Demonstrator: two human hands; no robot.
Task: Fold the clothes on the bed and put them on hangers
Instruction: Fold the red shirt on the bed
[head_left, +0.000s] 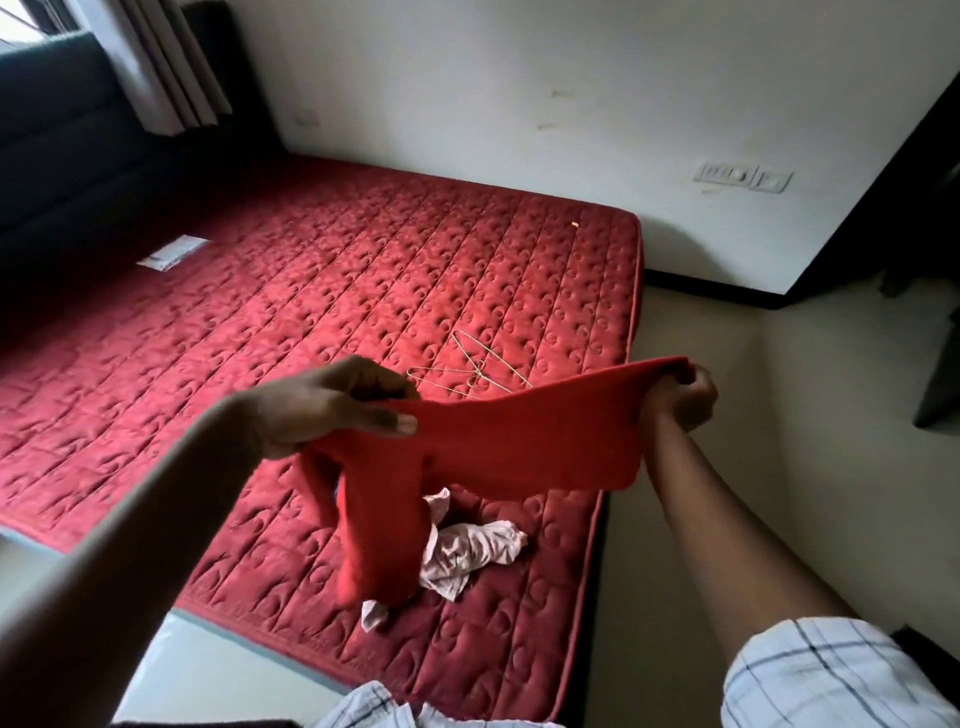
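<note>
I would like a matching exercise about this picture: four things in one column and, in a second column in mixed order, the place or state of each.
Things
1. red garment
2. wire hangers
3. pink cloth
4. white packet

Places or states
A. crumpled on the mattress, under the held fabric
B. flat, close to the dark headboard
C. stretched between the left hand and the right hand
D. bare, with no clothes on them

Pairs: 1-C, 2-D, 3-A, 4-B

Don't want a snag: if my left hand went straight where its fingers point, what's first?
Likely the hangers just beyond the left hand, though it may pass above them; depth is unclear.
</note>
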